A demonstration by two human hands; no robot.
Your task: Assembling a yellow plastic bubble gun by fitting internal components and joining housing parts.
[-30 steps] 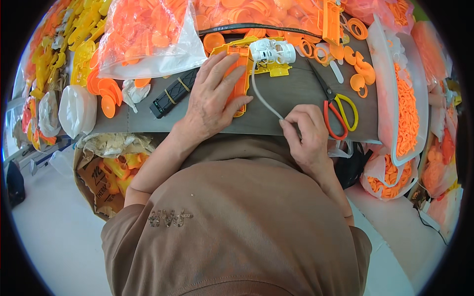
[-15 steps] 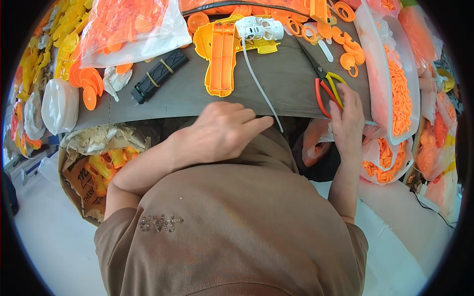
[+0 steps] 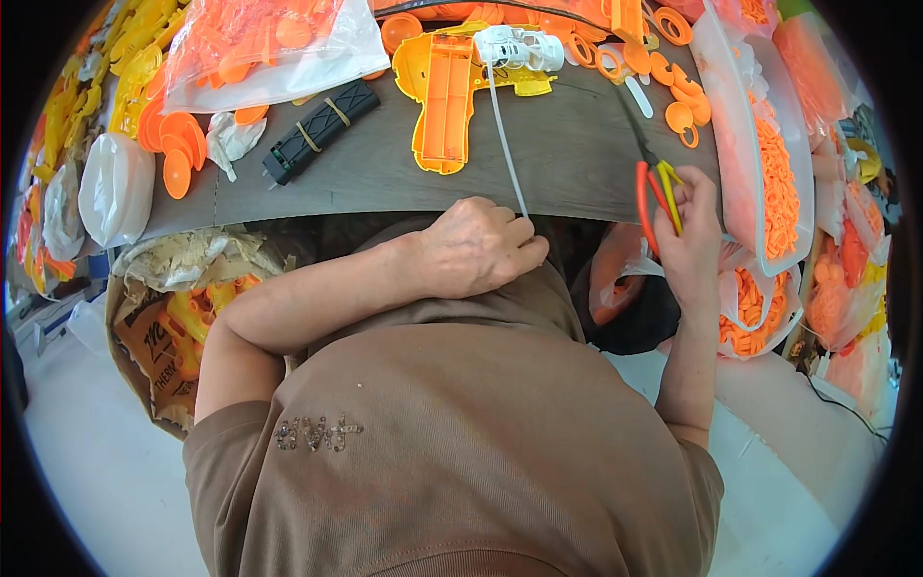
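Observation:
My left hand [image 3: 481, 248] is closed at the table's front edge, pinching the lower end of a thin white tube [image 3: 508, 144]. From there the tube runs up to a white mechanical part [image 3: 519, 50], set in the top of a yellow toy gun shell half [image 3: 411, 69]. An orange ribbed piece [image 3: 442, 106] fills the shell's grip. At the right, my right hand [image 3: 694, 226] has its fingers round the handles of scissors [image 3: 654, 183], one handle red and one yellow. The dark blades point away, up and left, over the table.
Left of the shell lies a black block with bands [image 3: 320, 130]. Orange discs [image 3: 178, 139] and a clear bag of orange parts [image 3: 274, 58] are behind it. A plastic bin [image 3: 769, 192] of small orange pieces stands right; a paper sack [image 3: 159, 337] of yellow parts, lower left.
My left hand has moved right and closed on the tube's end. My right hand has taken hold of the scissors and drawn them slightly toward me. The shell sits slightly farther right in view.

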